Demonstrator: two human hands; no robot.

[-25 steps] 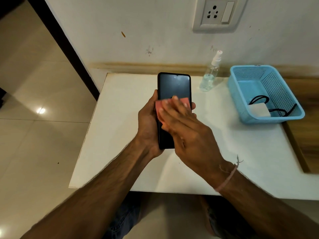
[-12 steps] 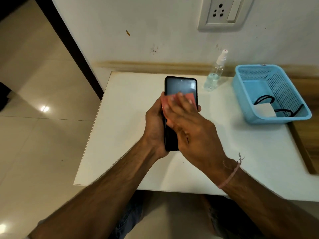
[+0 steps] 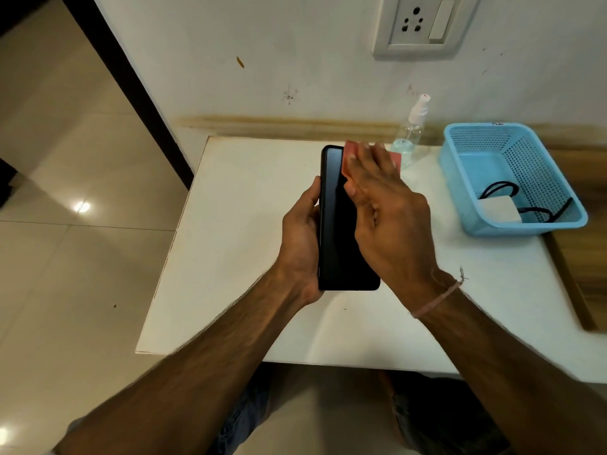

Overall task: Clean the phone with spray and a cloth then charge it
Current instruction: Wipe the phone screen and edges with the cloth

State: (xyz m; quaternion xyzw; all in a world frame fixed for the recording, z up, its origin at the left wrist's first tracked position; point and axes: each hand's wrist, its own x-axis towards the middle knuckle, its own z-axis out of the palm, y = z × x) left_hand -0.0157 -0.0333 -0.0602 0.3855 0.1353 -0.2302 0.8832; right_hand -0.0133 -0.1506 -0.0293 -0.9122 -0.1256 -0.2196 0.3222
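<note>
A black phone [image 3: 338,231] is held upright above the white table [image 3: 236,224], screen towards me. My left hand [image 3: 300,244] grips its left edge and lower part. My right hand [image 3: 384,211] lies flat over the upper right of the screen, pressing a pink cloth [image 3: 395,158] against it; the cloth peeks out around the fingertips at the phone's top. A clear spray bottle [image 3: 410,136] with a white nozzle stands at the back of the table by the wall. A white charger [image 3: 499,210] with a black cable [image 3: 499,188] lies in the blue basket [image 3: 460,178].
A wall socket with a switch [image 3: 423,21] is mounted above the table. A wooden surface [image 3: 584,274] adjoins the table on the right. The tiled floor [image 3: 65,257] lies to the left past the table's edge. My knees show under the front edge.
My right hand slid the pink cloth up the screen from the middle to the top edge of the phone. The left hand kept its grip.
</note>
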